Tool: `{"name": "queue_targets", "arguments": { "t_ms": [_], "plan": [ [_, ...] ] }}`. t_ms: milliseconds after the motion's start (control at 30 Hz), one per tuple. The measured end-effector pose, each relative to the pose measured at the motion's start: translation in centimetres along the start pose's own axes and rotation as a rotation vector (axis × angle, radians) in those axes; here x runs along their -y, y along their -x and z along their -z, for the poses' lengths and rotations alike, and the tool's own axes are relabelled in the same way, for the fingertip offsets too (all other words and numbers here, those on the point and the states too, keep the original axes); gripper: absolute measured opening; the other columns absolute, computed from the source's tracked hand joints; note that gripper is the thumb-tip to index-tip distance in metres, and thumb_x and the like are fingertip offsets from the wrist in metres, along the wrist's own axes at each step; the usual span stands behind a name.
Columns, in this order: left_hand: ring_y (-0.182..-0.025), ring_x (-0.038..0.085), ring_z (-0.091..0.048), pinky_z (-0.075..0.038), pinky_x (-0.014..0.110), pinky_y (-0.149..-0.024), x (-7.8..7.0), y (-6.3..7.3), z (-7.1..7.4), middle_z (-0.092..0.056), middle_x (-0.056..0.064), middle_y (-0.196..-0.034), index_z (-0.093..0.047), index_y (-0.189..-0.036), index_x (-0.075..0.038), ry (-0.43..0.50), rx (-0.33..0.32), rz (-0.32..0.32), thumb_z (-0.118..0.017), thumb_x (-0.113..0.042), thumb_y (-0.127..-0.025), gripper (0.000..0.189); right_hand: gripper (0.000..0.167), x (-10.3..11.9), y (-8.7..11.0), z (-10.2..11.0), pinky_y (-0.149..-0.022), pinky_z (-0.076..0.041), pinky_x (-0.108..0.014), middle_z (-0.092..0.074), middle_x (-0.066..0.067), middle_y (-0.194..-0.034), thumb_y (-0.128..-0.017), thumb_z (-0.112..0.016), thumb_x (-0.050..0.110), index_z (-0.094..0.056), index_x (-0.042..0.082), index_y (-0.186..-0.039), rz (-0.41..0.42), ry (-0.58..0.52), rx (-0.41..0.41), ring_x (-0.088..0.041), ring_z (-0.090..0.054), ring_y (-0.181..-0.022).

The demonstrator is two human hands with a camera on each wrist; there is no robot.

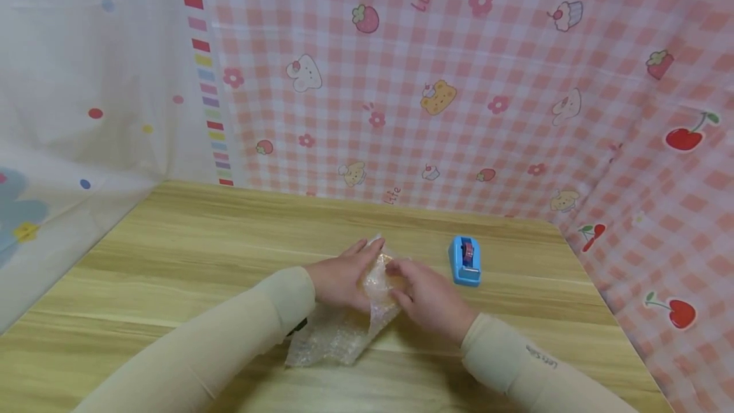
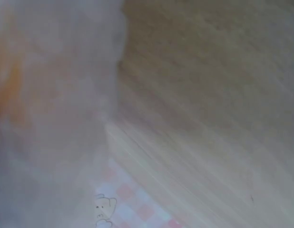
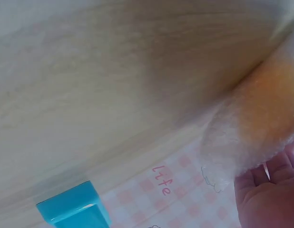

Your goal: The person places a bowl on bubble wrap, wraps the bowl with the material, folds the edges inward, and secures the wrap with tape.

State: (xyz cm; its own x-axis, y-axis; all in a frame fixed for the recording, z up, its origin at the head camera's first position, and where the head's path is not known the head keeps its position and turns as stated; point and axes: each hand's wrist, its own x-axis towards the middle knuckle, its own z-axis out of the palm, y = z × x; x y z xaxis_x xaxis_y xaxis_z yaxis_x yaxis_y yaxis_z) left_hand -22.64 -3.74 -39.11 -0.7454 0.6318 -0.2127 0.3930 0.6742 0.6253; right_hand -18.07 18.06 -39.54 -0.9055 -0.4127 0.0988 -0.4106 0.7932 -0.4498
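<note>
Cream sleeves (image 1: 218, 330) (2) reach over the counter (image 1: 189, 234). Bubble wrap (image 1: 332, 340) lies between the hands, around an orange item (image 3: 273, 99) visible through the film. Left hand (image 1: 344, 279): fingers extended, flat against the wrap. Right hand (image 1: 432, 298): fingers curled, gripping the wrap's right side. Status, as judged: wrapping partly complete. Remaining: fold the loose near end; secure, probably with tape. Tape dispenser (image 1: 466, 261): untouched, right of the work.

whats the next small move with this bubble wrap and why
Probably fold the loose near end of the bubble wrap up around the orange item, since that end trails free while the left hand and right hand hold the rest.
</note>
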Motion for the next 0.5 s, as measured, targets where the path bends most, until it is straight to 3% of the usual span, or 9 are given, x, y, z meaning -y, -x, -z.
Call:
{"name": "queue_targets", "arguments": {
  "t_ms": [133, 300, 500],
  "plan": [
    [-0.165, 0.029, -0.005, -0.034, 0.054, -0.126, 0.2, -0.1, 0.0, 0.001, 0.015, -0.178, 0.002, -0.171, -0.028, 0.002, 0.005, -0.016, -0.087, -0.033, -0.079, 0.128, 0.037, -0.7, 0.0, -0.4, -0.122, -0.039, -0.056, -0.06, -0.016, -0.152, -0.106, -0.063, 0.018, -0.063, 0.005, -0.141, 0.076, 0.067, 0.032, -0.04, -0.05, -0.147],
    [-0.166, 0.025, 0.001, -0.032, 0.053, -0.128, 0.3, -0.1, 0.1, 0.002, 0.011, -0.179, 0.001, -0.171, -0.029, 0.0, 0.015, -0.034, -0.085, -0.028, -0.079, 0.127, 0.045, -1.2, -0.1, -0.8, -0.13, -0.026, -0.057, -0.043, -0.013, -0.166, -0.112, -0.049, 0.026, -0.056, 0.007, -0.152, 0.143, 0.151, 0.094, -0.042, -0.033, -0.157],
    [-0.166, 0.027, 0.002, -0.028, 0.059, -0.128, 0.6, 0.0, 0.3, 0.006, 0.011, -0.179, 0.001, -0.171, -0.028, 0.014, 0.038, -0.055, -0.088, -0.039, -0.079, 0.129, 0.057, -1.2, -0.2, -0.9, -0.133, -0.018, -0.055, -0.023, -0.009, -0.174, -0.115, -0.035, 0.038, -0.039, 0.007, -0.162, 0.176, 0.229, 0.133, -0.041, -0.022, -0.162]
  ]
}}
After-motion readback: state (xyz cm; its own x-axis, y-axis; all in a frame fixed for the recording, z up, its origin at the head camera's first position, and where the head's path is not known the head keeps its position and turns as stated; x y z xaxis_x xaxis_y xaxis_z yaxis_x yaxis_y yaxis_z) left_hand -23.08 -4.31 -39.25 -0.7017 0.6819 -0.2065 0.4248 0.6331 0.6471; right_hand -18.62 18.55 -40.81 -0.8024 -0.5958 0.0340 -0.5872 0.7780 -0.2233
